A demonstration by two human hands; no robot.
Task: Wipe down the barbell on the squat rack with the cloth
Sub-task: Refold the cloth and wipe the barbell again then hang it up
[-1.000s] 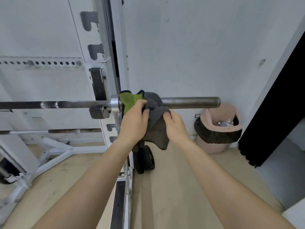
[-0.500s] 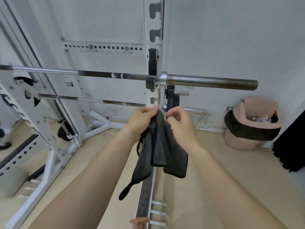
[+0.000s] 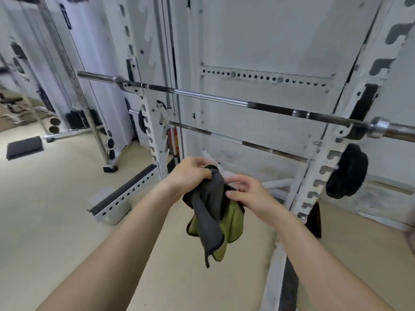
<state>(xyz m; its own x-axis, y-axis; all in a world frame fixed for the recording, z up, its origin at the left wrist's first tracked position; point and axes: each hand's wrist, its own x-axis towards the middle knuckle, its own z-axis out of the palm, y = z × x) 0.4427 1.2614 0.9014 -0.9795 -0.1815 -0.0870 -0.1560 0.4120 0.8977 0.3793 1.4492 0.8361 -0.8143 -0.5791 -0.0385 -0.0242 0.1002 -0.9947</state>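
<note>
Two hands are seen, a left hand and a right hand, at 6 o'clock; one cloth is held between them. Two bars are counted: one barbell at 12 o'clock, one lower bar beneath. One black weight plate is seen at 3 o'clock

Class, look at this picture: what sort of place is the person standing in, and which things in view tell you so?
Most likely a gym or weight room. A barbell rests across a white squat rack with notched uprights, and a black weight plate hangs on the rack's side. Both hands hold a cloth below the bar.
</note>
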